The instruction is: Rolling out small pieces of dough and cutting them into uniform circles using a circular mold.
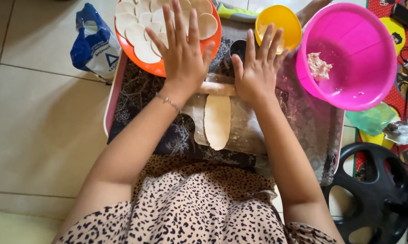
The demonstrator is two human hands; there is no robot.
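Head view, landmark = rolling pin point(216, 88), lying crosswise on the dark floral-print board point(143, 97).

Left hand point(182, 49): flat, fingers spread and straight, heel of palm pressing on the pin's left end. Not clenched, nothing gripped, just bearing down. Thin bracelet point(168, 101) on that wrist.

Right hand point(257, 71): same posture on the pin's right end, fingers splayed, palm on top. Released grip, pressure only. Only the middle stretch of the pin shows between the two palms.

Dough sheet point(217, 121): pale elongated oval, just on the near side of the pin, its far end touching or tucked under the pin, can't tell which. It sits on a floured pale patch of the board.

Beyond the pin, left: orange plate point(161, 68) stacked with overlapping round dough discs point(136, 34); the left hand's fingers overhang it. Further left of the plate, on the tiled floor: blue-and-white bag point(94, 43).

Beyond the pin, right: small dark metal cup point(238, 47), just by the right thumb. Past that, yellow bowl point(278, 22).

Right of the pin: big pink basin point(348, 56) tilted toward the camera, lump of pale filling point(318, 66) inside on its left wall.

Near-right of the pin: black weight plate point(375, 192), green plastic bag point(373, 118) just above it.

Near side of the pin: person's lap in leopard-print fabric point(204, 208).
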